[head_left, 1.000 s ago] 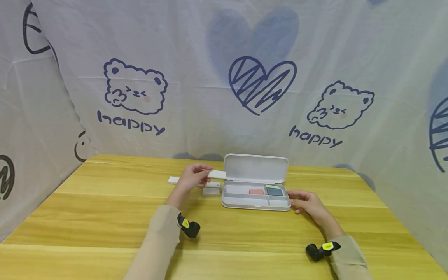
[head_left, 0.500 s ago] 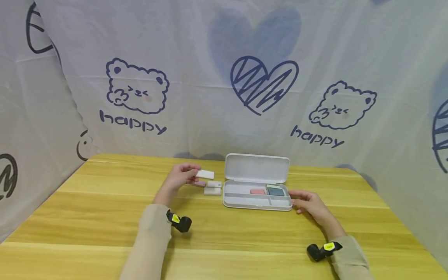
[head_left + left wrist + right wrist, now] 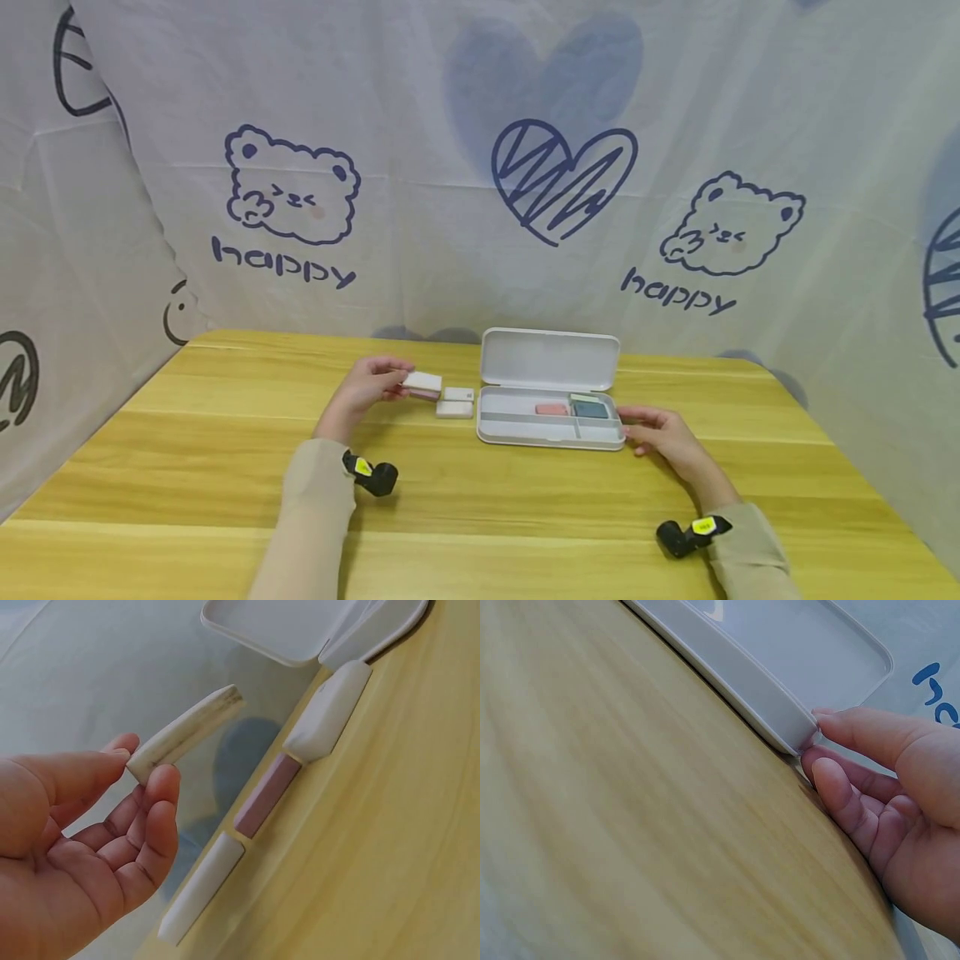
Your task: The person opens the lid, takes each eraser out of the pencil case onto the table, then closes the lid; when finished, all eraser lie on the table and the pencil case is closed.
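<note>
My left hand pinches a white eraser by one end, between thumb and fingers. Its side is smudged grey, and the left wrist view shows it raised over the table. Below and beyond it lie a mauve eraser and white erasers in a line. To their right stands a white pencil case with its lid up. Inside its back compartment are a pink eraser, a dark blue-grey one and a pale green one. My right hand grips the case's right end, thumb at the rim.
The wooden table runs back to a pale cloth printed with bears and hearts. A black wrist camera sits on the left sleeve, another wrist camera on the right. Dividers split the case into compartments.
My left hand has drawn the white eraser leftward, away from the case's lid, and lowered it slightly over the mauve one. The right hand keeps its place on the case.
</note>
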{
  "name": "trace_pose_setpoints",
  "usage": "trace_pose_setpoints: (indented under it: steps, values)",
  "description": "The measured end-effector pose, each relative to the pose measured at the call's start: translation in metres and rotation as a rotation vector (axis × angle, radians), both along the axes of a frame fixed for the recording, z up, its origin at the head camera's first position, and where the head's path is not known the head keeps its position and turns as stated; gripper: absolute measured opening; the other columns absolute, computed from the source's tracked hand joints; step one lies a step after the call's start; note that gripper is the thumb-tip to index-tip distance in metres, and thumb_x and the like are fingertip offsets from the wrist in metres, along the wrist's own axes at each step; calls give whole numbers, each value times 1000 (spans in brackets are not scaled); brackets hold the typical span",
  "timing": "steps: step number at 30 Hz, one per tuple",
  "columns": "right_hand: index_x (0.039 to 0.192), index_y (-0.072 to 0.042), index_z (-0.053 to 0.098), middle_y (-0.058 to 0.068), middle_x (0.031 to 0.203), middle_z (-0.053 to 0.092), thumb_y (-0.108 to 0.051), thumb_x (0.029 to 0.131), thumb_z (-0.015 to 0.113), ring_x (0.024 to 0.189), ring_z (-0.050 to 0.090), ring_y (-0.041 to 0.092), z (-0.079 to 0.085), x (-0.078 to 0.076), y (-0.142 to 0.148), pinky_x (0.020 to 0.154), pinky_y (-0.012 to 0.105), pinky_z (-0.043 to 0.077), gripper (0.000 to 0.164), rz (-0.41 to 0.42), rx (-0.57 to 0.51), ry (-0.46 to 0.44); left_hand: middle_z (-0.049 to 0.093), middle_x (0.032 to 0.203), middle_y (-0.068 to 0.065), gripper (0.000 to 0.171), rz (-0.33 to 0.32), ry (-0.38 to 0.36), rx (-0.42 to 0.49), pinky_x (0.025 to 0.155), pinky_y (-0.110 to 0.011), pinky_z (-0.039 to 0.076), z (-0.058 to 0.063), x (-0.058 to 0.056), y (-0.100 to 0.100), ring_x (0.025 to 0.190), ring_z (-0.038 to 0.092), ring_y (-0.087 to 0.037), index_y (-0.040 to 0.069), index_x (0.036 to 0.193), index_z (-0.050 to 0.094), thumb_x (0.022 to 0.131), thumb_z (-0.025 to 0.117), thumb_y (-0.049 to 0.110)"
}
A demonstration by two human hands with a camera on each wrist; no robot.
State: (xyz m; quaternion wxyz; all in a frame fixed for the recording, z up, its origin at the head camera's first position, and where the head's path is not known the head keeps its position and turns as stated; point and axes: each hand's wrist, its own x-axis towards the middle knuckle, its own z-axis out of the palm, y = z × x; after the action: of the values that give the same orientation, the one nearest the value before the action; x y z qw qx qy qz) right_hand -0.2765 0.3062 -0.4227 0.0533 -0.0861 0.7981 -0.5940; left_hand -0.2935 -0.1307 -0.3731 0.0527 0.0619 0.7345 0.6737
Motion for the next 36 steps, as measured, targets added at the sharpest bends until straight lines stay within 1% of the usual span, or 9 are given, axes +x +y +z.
trace_pose_setpoints:
  steps: [3, 8, 11, 17, 21, 26, 30, 33, 36]
  values:
    - [121, 15, 44, 22, 115, 54, -7, 84, 60, 73, 55, 9, 0, 0, 0, 58, 24, 49, 45, 4, -2, 3, 60, 85, -12, 25, 13, -23, -27, 62, -26, 49, -2, -1, -2, 64, 57, -13, -17, 109, 51, 90, 47, -1]
    - [121, 15, 44, 21, 113, 55, -6, 85, 59, 73, 55, 9, 0, -1, 0, 57, 24, 49, 45, 10, -4, 9, 59, 81, -12, 24, 23, -98, -53, 58, -23, 48, -8, -2, -4, 61, 56, -13, -15, 109, 52, 89, 48, -2]
    - [121, 16, 43, 20, 112, 55, -6, 85, 59, 73, 55, 9, 1, -1, 0, 57, 24, 49, 45, 9, -5, 10, 58, 80, -13, 25, 5, -132, -54, 55, -21, 46, -11, -3, -5, 59, 55, -12, -17, 110, 50, 89, 47, -3]
    - [121, 16, 43, 19, 111, 56, -6, 85, 59, 72, 55, 8, 2, 0, 0, 57, 23, 49, 45, 7, -2, 9, 59, 74, -10, 23, -30, -140, -84, 53, -21, 47, -16, -3, -6, 58, 57, -11, -16, 108, 52, 88, 48, -4]
    - [120, 16, 44, 20, 111, 56, -6, 85, 59, 72, 55, 9, 2, 0, 0, 57, 24, 49, 45, 3, 0, 8, 59, 75, -10, 24, -39, -145, -93, 53, -20, 46, -15, -2, -7, 57, 57, -11, -16, 109, 51, 88, 47, -4]
    - [120, 16, 44, 21, 112, 55, -6, 85, 59, 72, 54, 9, 2, 0, 0, 57, 24, 49, 44, 4, 3, 9, 60, 74, -12, 26, -47, -154, -118, 53, -20, 46, -10, 1, -8, 58, 59, -11, -18, 110, 50, 89, 47, -3]
    - [120, 15, 44, 22, 113, 54, -6, 85, 59, 72, 54, 9, 1, 0, 1, 57, 24, 49, 44, 0, 4, 11, 62, 75, -13, 26, -35, -172, -127, 54, -22, 47, -6, 4, -8, 59, 60, -13, -18, 109, 51, 89, 48, -1]
    - [120, 15, 44, 22, 114, 54, -7, 84, 60, 73, 55, 9, 0, 0, 0, 57, 24, 49, 45, -7, 9, 10, 63, 76, -14, 26, -35, -172, -146, 56, -24, 49, -4, 5, -10, 58, 60, -13, -19, 108, 51, 89, 50, 0]
    - [120, 16, 45, 24, 115, 53, -7, 83, 61, 73, 55, 8, 0, 0, 0, 57, 24, 49, 46, -9, 9, 9, 63, 75, -16, 26, -41, -151, -184, 58, -26, 50, -3, 7, -11, 58, 60, -14, -20, 106, 51, 88, 51, -1]
